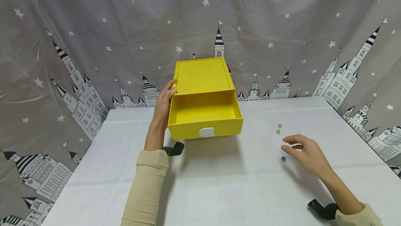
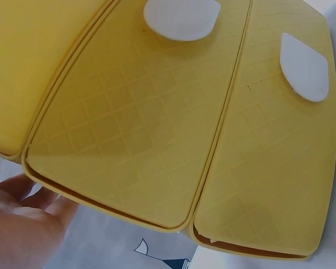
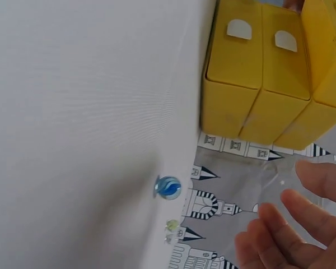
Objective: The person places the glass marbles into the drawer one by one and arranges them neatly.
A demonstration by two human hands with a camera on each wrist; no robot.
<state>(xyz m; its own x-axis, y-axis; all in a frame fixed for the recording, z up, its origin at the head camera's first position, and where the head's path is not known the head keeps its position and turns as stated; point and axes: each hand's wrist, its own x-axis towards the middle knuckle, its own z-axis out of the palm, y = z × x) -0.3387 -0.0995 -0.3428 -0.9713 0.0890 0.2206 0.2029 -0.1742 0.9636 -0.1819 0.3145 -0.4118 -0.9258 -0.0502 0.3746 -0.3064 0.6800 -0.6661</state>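
At frame centre the left hand [image 1: 163, 106] rests flat-fingered against the yellow drawer box [image 1: 205, 99], while the right hand [image 1: 305, 153], fingers loosely spread and empty, hovers just right of the blue marble [image 1: 283, 158] on the table [image 1: 219, 191].

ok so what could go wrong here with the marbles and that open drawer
The blue marble lies loose on the smooth white table beside the right hand; a clumsy touch could send it rolling off. The two small marbles lie close together, so reaching for one may knock the other. The top drawer of the yellow drawer box juts far out, and the left hand only rests against the box's side, so the box might tip forward.
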